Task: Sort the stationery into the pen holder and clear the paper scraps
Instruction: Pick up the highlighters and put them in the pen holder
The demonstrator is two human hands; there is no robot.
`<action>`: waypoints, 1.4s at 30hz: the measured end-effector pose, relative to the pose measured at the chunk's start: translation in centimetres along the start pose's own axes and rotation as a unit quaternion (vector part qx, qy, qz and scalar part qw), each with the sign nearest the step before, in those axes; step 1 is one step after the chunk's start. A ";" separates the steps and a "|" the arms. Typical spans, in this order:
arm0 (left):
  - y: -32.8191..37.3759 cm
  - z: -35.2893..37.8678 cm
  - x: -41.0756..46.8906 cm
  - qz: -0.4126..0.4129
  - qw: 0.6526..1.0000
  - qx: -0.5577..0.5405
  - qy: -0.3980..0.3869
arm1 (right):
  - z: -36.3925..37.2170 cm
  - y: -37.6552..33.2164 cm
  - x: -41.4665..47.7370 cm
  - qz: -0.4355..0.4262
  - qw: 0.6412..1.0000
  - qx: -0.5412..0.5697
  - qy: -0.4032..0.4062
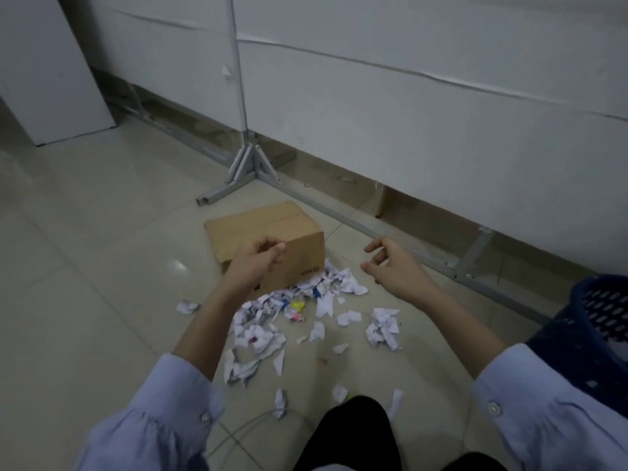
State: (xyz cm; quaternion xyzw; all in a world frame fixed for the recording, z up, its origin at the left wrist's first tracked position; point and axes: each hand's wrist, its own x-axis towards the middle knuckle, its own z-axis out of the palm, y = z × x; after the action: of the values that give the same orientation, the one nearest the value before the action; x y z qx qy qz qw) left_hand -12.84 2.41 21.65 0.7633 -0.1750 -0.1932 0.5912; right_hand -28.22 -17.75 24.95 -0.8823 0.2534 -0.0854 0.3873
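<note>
Fingers of the left hand are curled inward with the thumb drawn against them. Nothing is seen between them, and whether a small scrap is pinched cannot be told. The right hand is held loose beside it, its fingers only slightly bent and grasping nothing. Both hands are raised above the tiled floor, the left in front of a cardboard box.

Little of the task is judged to be done. The paper scraps are spread on the floor just in front of the box, with a crumpled ball lying apart to the right. Coloured bits are mixed into the pile; whether they are stationery cannot be made out. No pen holder is seen. A blue basket stands at the right edge, and a pale patch that may be paper is glimpsed inside it. Nearly all the gathering and sorting is left.
</note>
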 end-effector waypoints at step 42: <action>-29.2 4.2 12.1 -0.225 0.957 0.174 0.048 | 30.4 17.6 16.9 -0.054 0.932 -0.207 -0.292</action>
State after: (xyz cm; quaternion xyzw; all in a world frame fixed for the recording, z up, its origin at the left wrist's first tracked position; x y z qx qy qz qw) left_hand -3.33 -0.08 -8.66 0.8825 -0.0008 -0.2508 0.3978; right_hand -9.94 -17.01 -9.50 -0.9413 0.0927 0.2097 0.2478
